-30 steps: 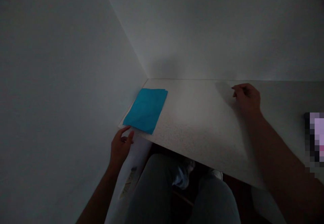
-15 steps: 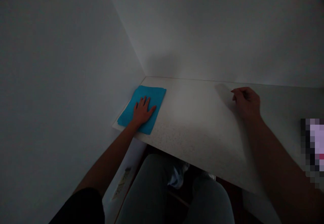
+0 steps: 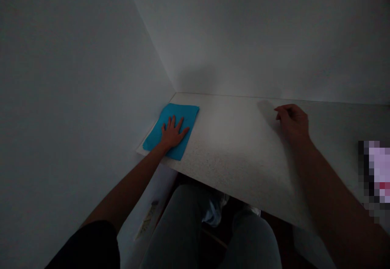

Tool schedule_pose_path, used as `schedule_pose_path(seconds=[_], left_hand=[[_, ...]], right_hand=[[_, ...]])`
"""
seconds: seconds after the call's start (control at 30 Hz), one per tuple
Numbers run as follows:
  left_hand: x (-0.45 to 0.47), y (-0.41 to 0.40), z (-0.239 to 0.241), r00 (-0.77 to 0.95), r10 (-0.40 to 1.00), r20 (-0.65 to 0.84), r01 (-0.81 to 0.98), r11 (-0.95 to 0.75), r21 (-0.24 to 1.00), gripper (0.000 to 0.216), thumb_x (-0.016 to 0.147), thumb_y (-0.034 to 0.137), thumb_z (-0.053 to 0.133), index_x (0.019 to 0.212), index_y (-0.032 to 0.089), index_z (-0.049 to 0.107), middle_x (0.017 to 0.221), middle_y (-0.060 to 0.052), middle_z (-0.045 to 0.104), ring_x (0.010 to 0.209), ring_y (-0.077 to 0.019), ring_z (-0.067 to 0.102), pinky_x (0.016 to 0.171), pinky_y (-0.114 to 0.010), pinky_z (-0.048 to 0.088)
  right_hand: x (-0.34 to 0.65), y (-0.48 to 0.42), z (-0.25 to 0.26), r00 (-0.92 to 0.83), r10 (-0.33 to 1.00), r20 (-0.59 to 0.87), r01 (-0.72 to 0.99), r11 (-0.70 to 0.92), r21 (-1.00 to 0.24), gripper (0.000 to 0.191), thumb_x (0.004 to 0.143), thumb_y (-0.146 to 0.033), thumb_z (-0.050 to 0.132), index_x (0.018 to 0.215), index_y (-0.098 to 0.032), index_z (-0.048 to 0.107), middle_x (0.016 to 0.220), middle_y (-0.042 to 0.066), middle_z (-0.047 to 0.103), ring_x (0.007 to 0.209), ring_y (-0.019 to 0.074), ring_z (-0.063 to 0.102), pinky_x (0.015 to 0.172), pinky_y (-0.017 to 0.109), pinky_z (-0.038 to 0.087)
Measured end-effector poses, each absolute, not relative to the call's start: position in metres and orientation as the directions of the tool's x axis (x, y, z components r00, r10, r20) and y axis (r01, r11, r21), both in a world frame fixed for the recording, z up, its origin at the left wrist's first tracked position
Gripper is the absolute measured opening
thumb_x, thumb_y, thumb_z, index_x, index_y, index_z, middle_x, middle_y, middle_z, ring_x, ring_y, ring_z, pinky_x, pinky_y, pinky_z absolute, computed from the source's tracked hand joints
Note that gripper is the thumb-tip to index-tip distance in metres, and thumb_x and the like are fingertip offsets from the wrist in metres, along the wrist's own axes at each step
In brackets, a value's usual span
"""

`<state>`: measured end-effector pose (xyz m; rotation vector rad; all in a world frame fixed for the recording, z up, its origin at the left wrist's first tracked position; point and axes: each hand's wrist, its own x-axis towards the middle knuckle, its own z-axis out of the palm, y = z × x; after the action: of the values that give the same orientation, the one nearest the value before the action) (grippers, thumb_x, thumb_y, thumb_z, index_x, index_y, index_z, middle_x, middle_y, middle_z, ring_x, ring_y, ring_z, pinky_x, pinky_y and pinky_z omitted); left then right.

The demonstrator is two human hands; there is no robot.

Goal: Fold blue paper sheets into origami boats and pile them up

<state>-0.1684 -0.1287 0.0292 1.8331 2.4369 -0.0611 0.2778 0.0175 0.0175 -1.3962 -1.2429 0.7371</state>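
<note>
My left hand (image 3: 173,134) lies flat with its fingers spread on a bright blue sheet (image 3: 179,153) at the left end of the white tabletop (image 3: 231,131). The sheet looks thin, with a slightly wavy edge and what seems to be more than one layer; whether it is paper or cloth I cannot tell. Above the tabletop, off to the right, my right hand (image 3: 294,123) is raised with its fingers curled in and the thumb near the index finger. Nothing shows between its fingertips.
Walls stand along the left side (image 3: 91,78) and the back (image 3: 258,37), meeting at a corner behind the blue sheet. A blurred-out pinkish object (image 3: 379,163) lies at the right edge. My knees (image 3: 179,220) are under the tabletop's front edge.
My left hand stays on the blue sheet, its fingers a little more spread. My right hand appears slightly farther left, still curled. The view has shifted a little.
</note>
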Motion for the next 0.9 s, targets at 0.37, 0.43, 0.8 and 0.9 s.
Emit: schedule_pose_path(seconds=[0.37,0.43,0.8,0.9], left_hand=[[-0.116,-0.125,0.071,-0.209,0.977,-0.039,0.978,0.21,0.019,0.054,0.107,0.051,0.071,0.141,0.009,0.073,0.156,-0.027,0.063,0.143,-0.0388,0.065,0.114,-0.045,0.057],[-0.114,-0.123,0.073,-0.235,0.97,-0.067,0.972,0.233,-0.034,0.043,0.108,0.044,0.066,0.132,0.009,0.075,0.146,-0.026,0.067,0.139,-0.0392,0.066,0.11,-0.046,0.058],[-0.124,-0.117,0.102,-0.21,0.971,-0.112,0.974,0.198,-0.106,0.031,0.114,0.03,0.051,0.116,0.017,0.079,0.13,-0.018,0.079,0.115,-0.0318,0.076,0.091,-0.039,0.056],[-0.105,-0.114,0.115,-0.179,0.982,-0.056,0.984,0.178,-0.033,0.024,0.112,0.031,0.057,0.111,0.021,0.078,0.126,-0.014,0.081,0.112,-0.0304,0.076,0.09,-0.039,0.055]], right_hand=[[0.278,0.02,0.016,0.25,0.948,0.198,0.227,0.142,-0.963,0.013,0.092,-0.017,0.073,0.081,-0.024,0.071,0.064,-0.004,0.062,0.065,0.0167,0.057,0.072,0.032,0.045],[0.278,0.022,0.014,0.247,0.945,0.214,0.232,0.157,-0.96,0.013,0.092,-0.021,0.074,0.081,-0.025,0.07,0.064,-0.005,0.063,0.065,0.0175,0.058,0.072,0.032,0.046],[0.285,0.03,-0.003,0.195,0.939,0.282,0.23,0.236,-0.944,0.02,0.094,-0.044,0.076,0.083,-0.028,0.071,0.069,-0.001,0.066,0.066,0.0201,0.061,0.074,0.038,0.052],[0.288,0.033,-0.008,0.175,0.933,0.313,0.247,0.267,-0.932,0.03,0.095,-0.057,0.076,0.084,-0.03,0.071,0.07,0.001,0.068,0.067,0.0227,0.063,0.074,0.042,0.056]])
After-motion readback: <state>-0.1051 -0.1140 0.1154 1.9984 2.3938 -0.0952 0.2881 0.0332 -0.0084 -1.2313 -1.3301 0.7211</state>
